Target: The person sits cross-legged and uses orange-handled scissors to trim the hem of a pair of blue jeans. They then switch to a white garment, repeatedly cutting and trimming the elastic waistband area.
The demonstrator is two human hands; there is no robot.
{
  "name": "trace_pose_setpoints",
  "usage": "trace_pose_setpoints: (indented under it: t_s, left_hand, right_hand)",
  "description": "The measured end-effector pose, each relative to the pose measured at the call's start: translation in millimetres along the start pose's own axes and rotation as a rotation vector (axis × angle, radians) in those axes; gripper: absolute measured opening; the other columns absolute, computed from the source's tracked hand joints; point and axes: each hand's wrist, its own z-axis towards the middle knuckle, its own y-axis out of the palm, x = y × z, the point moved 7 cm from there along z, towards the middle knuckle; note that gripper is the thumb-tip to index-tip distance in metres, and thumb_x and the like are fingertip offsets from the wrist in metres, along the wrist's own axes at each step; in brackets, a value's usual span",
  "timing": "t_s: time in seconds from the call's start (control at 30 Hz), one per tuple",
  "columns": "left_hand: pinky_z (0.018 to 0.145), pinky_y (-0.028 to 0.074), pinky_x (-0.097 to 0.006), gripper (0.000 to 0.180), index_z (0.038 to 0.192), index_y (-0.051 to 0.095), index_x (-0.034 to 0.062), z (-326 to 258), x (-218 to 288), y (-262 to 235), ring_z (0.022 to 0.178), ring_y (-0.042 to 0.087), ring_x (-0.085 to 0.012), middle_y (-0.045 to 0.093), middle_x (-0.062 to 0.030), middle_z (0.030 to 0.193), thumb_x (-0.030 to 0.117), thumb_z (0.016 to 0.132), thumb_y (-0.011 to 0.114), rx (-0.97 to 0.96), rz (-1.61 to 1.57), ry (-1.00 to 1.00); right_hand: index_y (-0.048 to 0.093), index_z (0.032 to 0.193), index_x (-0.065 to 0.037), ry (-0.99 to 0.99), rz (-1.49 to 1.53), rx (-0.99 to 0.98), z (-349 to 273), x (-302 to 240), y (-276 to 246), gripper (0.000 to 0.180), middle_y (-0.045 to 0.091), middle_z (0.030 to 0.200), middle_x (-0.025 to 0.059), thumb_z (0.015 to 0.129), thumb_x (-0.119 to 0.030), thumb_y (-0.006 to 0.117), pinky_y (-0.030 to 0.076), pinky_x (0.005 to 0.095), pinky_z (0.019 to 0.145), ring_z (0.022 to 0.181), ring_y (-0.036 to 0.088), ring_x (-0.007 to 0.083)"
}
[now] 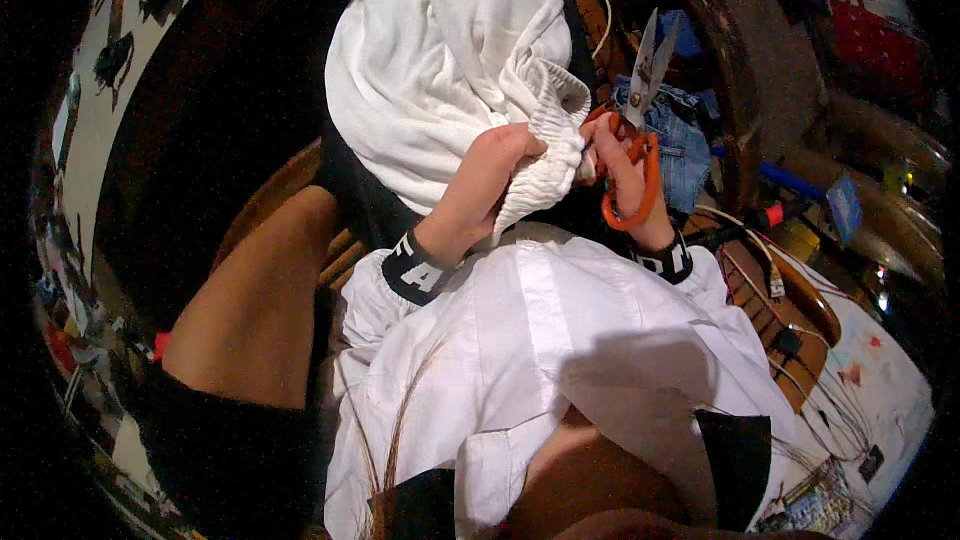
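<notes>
A large white garment lies bunched in front of me, over something black. Its gathered elastic band runs down the near right side in tight ruffles. My left hand is closed on this band, thumb pressing on top of the cloth. Just right of the band, my right hand is closed around a pair of scissors with orange handles. The blades point up and away from the cloth, slightly apart. Fingertips of the right hand are at the band's edge; whether they pinch it is hard to see.
Folded blue denim lies right of the scissors, on a brown woven surface. Thin cables trail along the right side, near a white surface with small electronic parts. A blue-handled tool lies farther right. My bare leg is at the left.
</notes>
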Motion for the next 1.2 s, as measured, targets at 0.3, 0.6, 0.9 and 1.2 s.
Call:
trace_pose_setpoints:
  t_s: [0.3, 0.6, 0.9, 1.2]
  left_hand:
    - [0.072, 0.051, -0.026, 0.037, 0.110, 0.055, -0.0066, -28, 21, -6, 0.082, 0.064, -0.0128, 0.065, -0.0111, 0.097, 0.015, 0.080, 0.056, -0.228, 0.188, 0.046]
    - [0.091, 0.044, -0.032, 0.055, 0.124, 0.043, -0.0064, -51, 55, -11, 0.104, 0.057, -0.0209, 0.056, -0.0144, 0.116, 0.018, 0.078, 0.061, -0.364, -0.084, 0.391]
    - [0.094, 0.042, -0.045, 0.040, 0.113, 0.057, 0.0059, -62, 112, -67, 0.106, 0.056, -0.0282, 0.060, -0.0110, 0.113, 0.032, 0.087, 0.042, -0.432, -0.464, 0.756]
    - [0.095, 0.042, -0.040, 0.041, 0.125, 0.043, 0.0004, -29, 54, -23, 0.106, 0.056, -0.0246, 0.055, -0.0112, 0.119, 0.019, 0.089, 0.050, -0.367, -0.376, 0.543]
  right_hand:
    - [0.048, 0.094, -0.004, -0.592, -0.194, 0.415, 32, 54, -30, 0.020, 0.056, 0.085, 0.0067, 0.085, -0.016, 0.060, 0.043, 0.0273, 0.077, 0.082, 0.054, 0.0155]
    - [0.052, 0.104, -0.006, -0.255, 0.136, 0.122, 69, 42, -10, 0.026, 0.056, 0.102, 0.0054, 0.097, -0.024, 0.034, 0.043, 0.0315, 0.086, 0.094, 0.056, 0.0182]
    - [0.054, 0.105, 0.000, -0.384, -0.050, -0.409, 91, -73, -2, 0.034, 0.058, 0.095, 0.0063, 0.083, -0.026, 0.059, 0.045, 0.0272, 0.078, 0.087, 0.056, 0.0158]
    - [0.065, 0.081, -0.003, -0.573, -0.568, -0.004, 160, -124, -4, 0.034, 0.060, 0.066, 0.0009, 0.080, -0.036, 0.067, 0.043, 0.0241, 0.056, 0.059, 0.055, 0.0089]
